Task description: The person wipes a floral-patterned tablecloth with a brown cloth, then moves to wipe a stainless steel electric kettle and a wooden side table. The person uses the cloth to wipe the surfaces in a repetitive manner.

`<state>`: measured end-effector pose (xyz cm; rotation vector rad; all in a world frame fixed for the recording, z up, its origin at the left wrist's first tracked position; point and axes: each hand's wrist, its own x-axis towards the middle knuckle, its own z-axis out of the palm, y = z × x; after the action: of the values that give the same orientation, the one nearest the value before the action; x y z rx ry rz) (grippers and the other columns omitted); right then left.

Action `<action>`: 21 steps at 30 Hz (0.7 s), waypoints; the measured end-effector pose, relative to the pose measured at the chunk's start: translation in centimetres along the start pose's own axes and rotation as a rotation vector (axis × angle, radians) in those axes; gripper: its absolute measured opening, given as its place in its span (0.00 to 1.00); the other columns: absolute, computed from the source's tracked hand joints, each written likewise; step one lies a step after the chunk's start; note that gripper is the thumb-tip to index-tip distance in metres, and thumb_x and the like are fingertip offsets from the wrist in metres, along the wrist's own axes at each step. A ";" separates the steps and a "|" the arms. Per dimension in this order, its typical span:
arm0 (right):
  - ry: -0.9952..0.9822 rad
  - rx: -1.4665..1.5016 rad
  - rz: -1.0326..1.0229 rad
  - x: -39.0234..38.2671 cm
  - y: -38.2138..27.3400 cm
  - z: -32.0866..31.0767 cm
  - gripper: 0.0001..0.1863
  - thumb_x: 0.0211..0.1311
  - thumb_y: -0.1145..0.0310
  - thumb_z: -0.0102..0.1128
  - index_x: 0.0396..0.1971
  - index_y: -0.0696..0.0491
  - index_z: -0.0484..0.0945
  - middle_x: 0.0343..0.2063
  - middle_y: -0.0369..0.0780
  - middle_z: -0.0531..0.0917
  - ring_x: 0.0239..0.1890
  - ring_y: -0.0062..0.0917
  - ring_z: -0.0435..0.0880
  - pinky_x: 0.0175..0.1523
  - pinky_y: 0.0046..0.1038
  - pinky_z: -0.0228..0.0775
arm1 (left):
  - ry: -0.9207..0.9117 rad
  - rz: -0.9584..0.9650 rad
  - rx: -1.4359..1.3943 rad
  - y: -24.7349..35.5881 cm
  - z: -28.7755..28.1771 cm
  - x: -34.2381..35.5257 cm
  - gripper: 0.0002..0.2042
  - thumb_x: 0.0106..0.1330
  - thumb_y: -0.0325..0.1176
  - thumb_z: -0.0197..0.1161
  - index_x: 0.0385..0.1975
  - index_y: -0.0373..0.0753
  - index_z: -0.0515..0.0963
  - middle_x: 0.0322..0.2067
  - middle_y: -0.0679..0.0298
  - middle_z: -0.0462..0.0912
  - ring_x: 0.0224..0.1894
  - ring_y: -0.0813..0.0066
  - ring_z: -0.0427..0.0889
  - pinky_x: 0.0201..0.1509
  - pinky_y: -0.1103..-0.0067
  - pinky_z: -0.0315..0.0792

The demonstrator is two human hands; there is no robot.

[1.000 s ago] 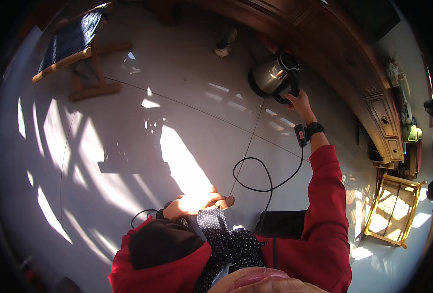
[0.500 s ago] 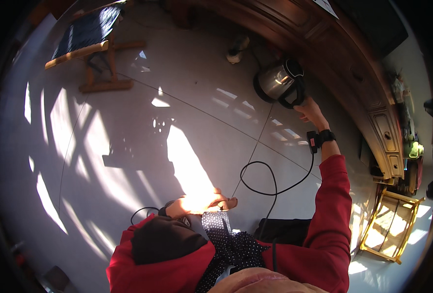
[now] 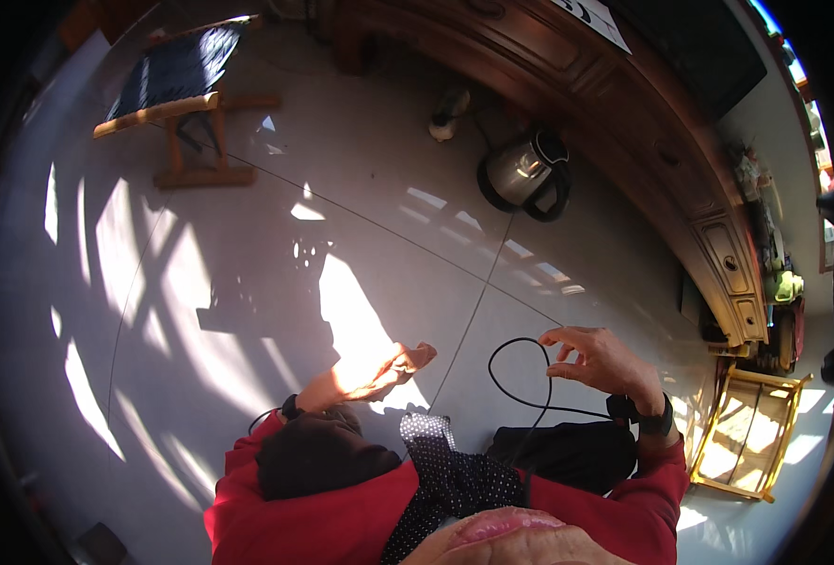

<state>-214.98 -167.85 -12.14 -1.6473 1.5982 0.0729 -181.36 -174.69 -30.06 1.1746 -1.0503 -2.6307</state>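
A steel electric kettle (image 3: 514, 176) with a black lid, handle and base stands on the floor by the wooden cabinet. My right hand (image 3: 598, 358) is well apart from it, lower down over the floor. Its fingers are apart and slightly bent, with nothing between them. A black cable (image 3: 492, 369) from the device on my right wrist loops beside the fingertips. My left hand (image 3: 379, 374), in bright sunlight before my body, has its fingers stretched out toward the right and holds nothing that I can see.
A long carved wooden cabinet (image 3: 662, 141) curves along the right. At the far left stands a folding stool (image 3: 177, 75) with a dark seat. A small pale object (image 3: 443, 126) lies left of the kettle. A yellow wooden frame (image 3: 751, 428) stands at the right.
My right hand has left the kettle's handle and drawn back toward my body. The kettle stays standing on the floor. My left hand has moved slightly up, its fingers straighter.
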 end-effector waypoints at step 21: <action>-0.093 0.140 -0.108 6.2 0.8 2.1 0.34 0.64 0.51 0.66 0.65 0.50 0.67 0.56 0.46 0.79 0.51 0.33 0.84 0.52 0.39 0.78 | 0.090 0.914 0.405 7.9 -3.6 -2.2 0.18 0.75 0.32 0.48 0.59 0.29 0.70 0.47 0.58 0.80 0.46 0.74 0.80 0.54 0.81 0.71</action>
<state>-213.44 -171.55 -17.39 -1.5956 1.4102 -0.0178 -178.93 -181.99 -25.53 0.5954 -1.6394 -1.6899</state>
